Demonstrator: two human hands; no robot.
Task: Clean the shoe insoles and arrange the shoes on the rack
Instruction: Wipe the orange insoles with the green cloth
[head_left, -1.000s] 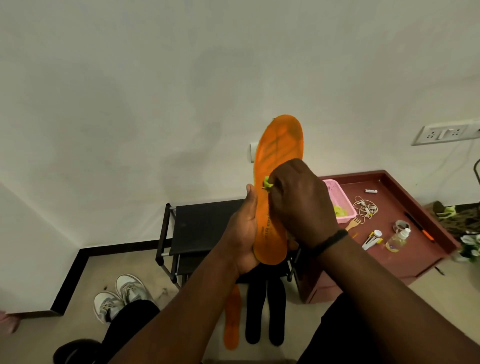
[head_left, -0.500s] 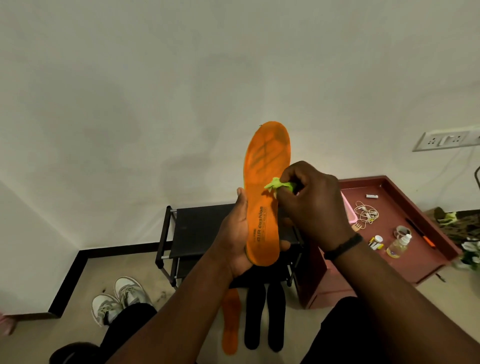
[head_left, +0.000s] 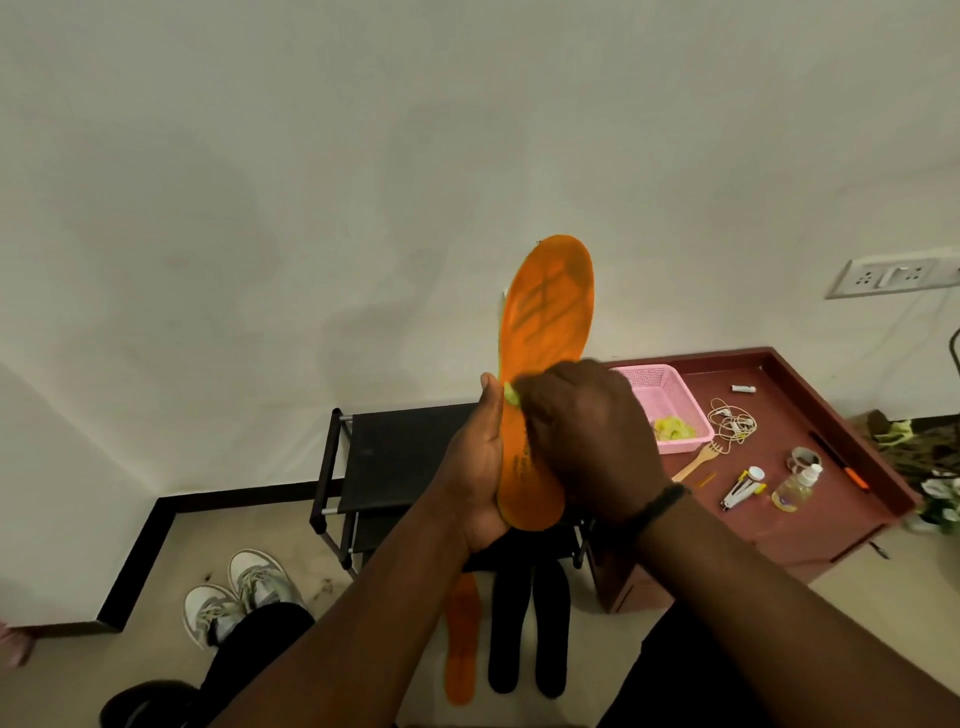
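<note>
left hand (head_left: 475, 467): curled round heel of upright orange insole (head_left: 545, 332), held above the shoe rack (head_left: 405, 452) | right hand (head_left: 587, 431): fingers closed, pinching green cloth (head_left: 511, 393) against insole's middle

A maroon tray table (head_left: 810, 525) is standing by the wall, bearing a pink basket (head_left: 670, 400), tangled earphones (head_left: 733, 421), a small bottle (head_left: 794, 488) and a wooden fork (head_left: 698, 460).

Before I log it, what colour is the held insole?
Orange insole, with dark smudges; head view.
</note>
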